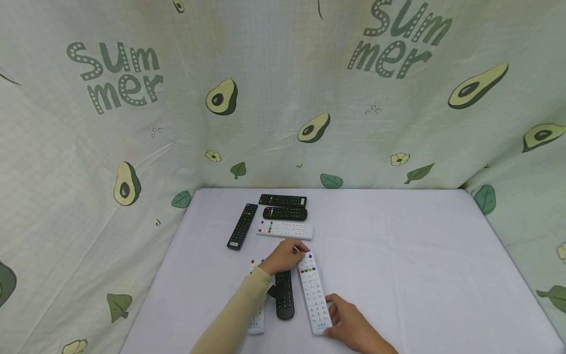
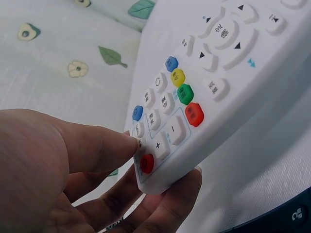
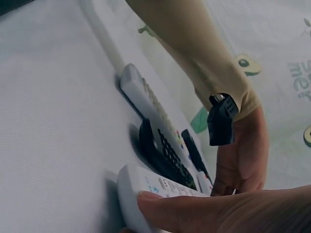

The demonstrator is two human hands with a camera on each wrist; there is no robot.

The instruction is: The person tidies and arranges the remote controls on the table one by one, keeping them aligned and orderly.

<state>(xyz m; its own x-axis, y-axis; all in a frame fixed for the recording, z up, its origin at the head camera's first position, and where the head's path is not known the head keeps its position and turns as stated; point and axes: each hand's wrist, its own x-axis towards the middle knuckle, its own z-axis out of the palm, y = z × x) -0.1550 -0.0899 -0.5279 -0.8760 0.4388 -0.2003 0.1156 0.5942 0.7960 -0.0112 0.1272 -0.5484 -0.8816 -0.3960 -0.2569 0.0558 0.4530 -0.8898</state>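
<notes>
The white remote control (image 1: 314,294) lies between the two hands, its far end pinched by the left hand (image 1: 285,255) and its near end by the right hand (image 1: 351,323), just right of a black remote control (image 1: 285,300) on the surface (image 1: 420,275).

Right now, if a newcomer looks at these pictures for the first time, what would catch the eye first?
Most likely the white remote between the two hands, pinched at its far end by the left hand and held at its near end by the right hand. Then perhaps the black remote just to its left, and the pale avocado-print cloth hanging behind the table.
</notes>
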